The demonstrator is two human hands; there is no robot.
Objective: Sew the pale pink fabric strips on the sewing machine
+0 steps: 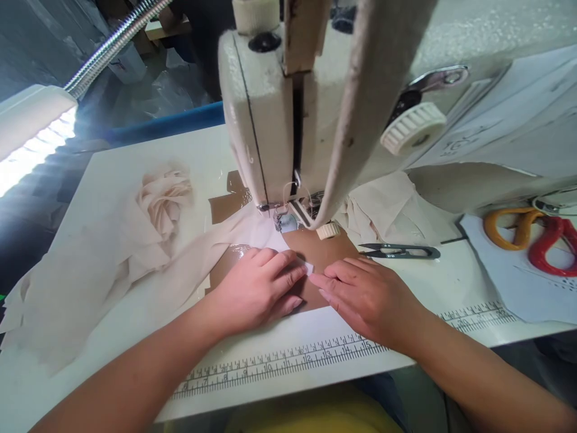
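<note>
My left hand (259,287) lies over a pale cloth piece (265,231), fingers stretched out and pressing down, thumb apart. Opposite it, my right hand (363,294) has its fingers drawn together at the narrow white end of this cloth; the exact grip is partly hidden. Beneath both hands is a smooth brown sheet (315,294) on the sewing machine's bed. The cloth runs under the presser foot (286,222), just beyond my fingertips. A looped thread shows near the needle of the sewing machine (270,114).
Crumpled pale cloth (164,201) spreads over the left of the table. More folded cloth (383,201) lies behind thread snips (401,251). Scissors with orange and red handles (554,246) rest on paper at right. A printed ruler (270,367) follows the front edge; a lamp (38,129) shines at left.
</note>
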